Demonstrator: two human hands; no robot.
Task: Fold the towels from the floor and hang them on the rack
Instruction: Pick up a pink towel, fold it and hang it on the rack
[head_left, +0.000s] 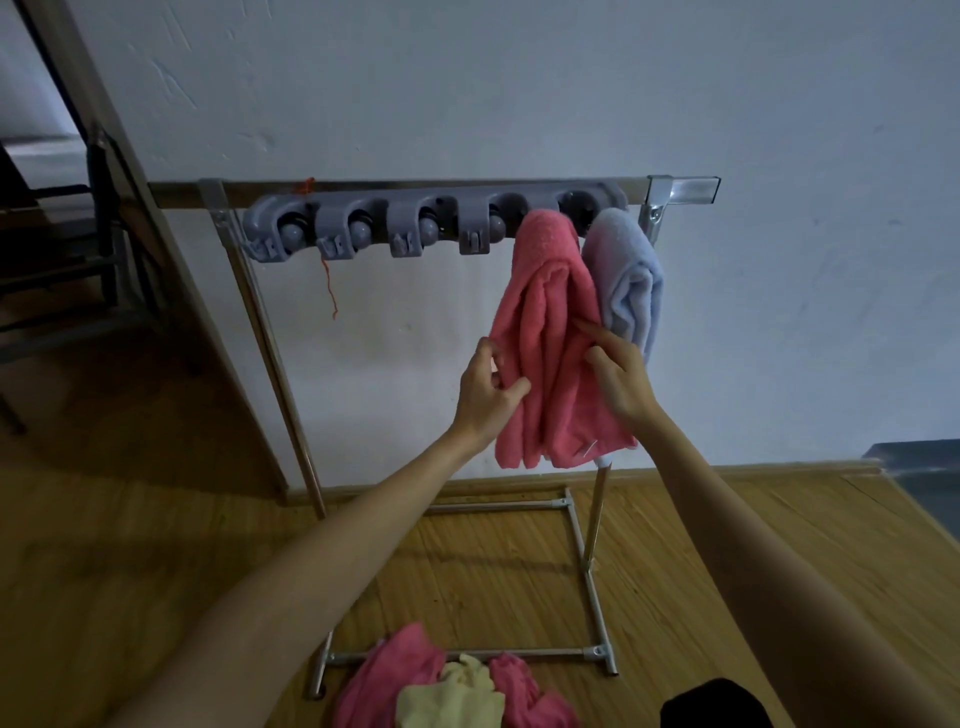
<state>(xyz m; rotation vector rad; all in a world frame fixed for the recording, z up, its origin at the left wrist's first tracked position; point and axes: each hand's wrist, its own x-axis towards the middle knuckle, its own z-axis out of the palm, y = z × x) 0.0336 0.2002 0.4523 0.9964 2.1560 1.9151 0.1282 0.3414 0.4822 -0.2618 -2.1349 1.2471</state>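
Note:
A folded pink towel (545, 322) hangs from a clip holder on the grey rack (363, 223), second from the right end. A pale blue towel (631, 280) hangs beside it on the right. My left hand (485, 392) pinches the pink towel's left edge between thumb and fingers. My right hand (618, 371) rests with spread fingers on the towel's right side. On the floor at the bottom lie more pink towels (384, 675) and a pale yellow one (457, 699) in a heap.
The rack stands on a metal frame (587, 566) against a white wall. Several clip holders to the left hold nothing. An orange thread (328, 283) dangles from the bar. A wooden door frame (156, 249) is at left. A dark object (711, 704) is at bottom right.

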